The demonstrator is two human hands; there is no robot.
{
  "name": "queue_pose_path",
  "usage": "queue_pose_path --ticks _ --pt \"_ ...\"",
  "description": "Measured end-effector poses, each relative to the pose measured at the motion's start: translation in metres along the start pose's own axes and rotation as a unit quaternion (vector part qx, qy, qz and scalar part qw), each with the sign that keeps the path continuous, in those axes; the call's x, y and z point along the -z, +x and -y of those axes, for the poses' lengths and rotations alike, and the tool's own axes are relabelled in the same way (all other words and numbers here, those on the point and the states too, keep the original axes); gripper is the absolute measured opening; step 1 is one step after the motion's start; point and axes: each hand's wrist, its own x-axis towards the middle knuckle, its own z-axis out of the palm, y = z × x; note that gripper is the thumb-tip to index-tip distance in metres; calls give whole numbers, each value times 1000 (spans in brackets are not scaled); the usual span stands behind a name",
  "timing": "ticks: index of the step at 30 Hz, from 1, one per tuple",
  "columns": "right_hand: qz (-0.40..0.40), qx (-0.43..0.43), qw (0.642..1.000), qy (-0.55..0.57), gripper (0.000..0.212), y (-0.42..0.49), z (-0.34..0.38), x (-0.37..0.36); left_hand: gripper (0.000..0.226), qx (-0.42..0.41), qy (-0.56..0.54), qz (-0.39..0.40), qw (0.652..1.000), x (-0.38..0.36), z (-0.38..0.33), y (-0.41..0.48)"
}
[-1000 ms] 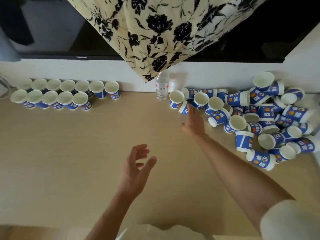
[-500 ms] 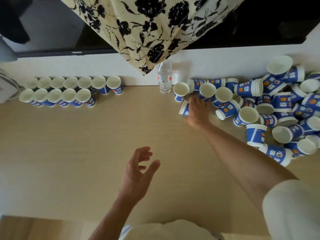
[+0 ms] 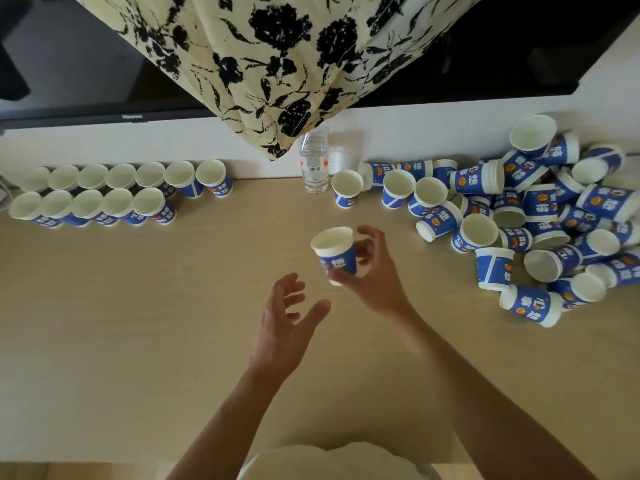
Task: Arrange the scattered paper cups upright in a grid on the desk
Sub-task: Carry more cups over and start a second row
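Blue-and-white paper cup sits upright in the right hand, fingers curled round it above the desk. The left hand hovers just beside it, fingers spread and holding nothing. Upright cups stand in two rows far left; a jumbled pile lies right.

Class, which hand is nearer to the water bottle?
Right. The right hand, holding a cup, is in front of the water bottle; the left hand hangs farther back toward the person.

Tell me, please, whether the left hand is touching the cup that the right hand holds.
Apart: head view shows bare desk between the left hand and the cup.
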Motion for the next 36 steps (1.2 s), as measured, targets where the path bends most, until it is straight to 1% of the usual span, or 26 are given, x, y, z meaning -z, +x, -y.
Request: queue_pose_path --ticks 2,3,4,7,9,12,13,14,15,17,19,20,21,23,25,26,29,32,36 --pt "14 21 999 37 87 -25 7 -4 81 -9 -12 12 1000 -4 -8 5" --pt "21 33 998 51 87 -35 9 -7 84 -17 -16 18 1000 -6 -12 6" --pt "26 41 997 62 88 -44 10 -10 82 -25 -21 21 999 -8 -15 8" --pt "34 37 996 76 89 -59 14 -14 63 -39 -28 14 999 -12 -19 12" --pt "59 27 995 78 92 -59 15 -10 62 -46 -25 7 999 -13 -19 15" --pt "142 27 988 60 102 -40 9 7 64 -42 -27 -17 999 -8 -15 18" --pt "143 31 988 42 102 -28 8 13 65 -36 -29 -28 999 -4 -14 19" --pt "125 29 991 25 99 -14 10 18 65 -31 -32 -39 998 -1 -12 20" --pt "91 22 996 7 94 2 13 21 65 -28 -34 -47 998 3 -10 20" --pt "-3 17 998 -54 85 40 18 23 65 -19 -34 -57 998 10 -7 20" --pt "-70 31 984 -158 81 83 20 20 63 -12 -34 -66 997 16 -4 19" --pt "-84 39 971 -222 82 104 19 17 62 -10 -33 -70 997 18 -3 18" --pt "-86 44 953 -287 85 123 18 14 62 -10 -33 -74 997 20 -2 17" --pt "-64 46 914 -398 89 154 16 5 61 -10 -34 -82 996 25 2 15" --pt "-44 43 882 -467 92 174 13 -3 59 -11 -37 -84 996 29 4 12" --pt "-39 43 872 -485 92 182 11 -7 59 -11 -37 -86 996 31 5 12" --pt "-25 36 856 -516 89 195 4 -18 61 -14 -31 -90 995 37 7 11" --pt "-22 17 852 -522 88 200 -7 -24 61 -17 -24 -91 995 43 9 11" --pt "-63 44 854 -514 71 195 -18 -28 63 -19 -24 -97 995 50 11 11"
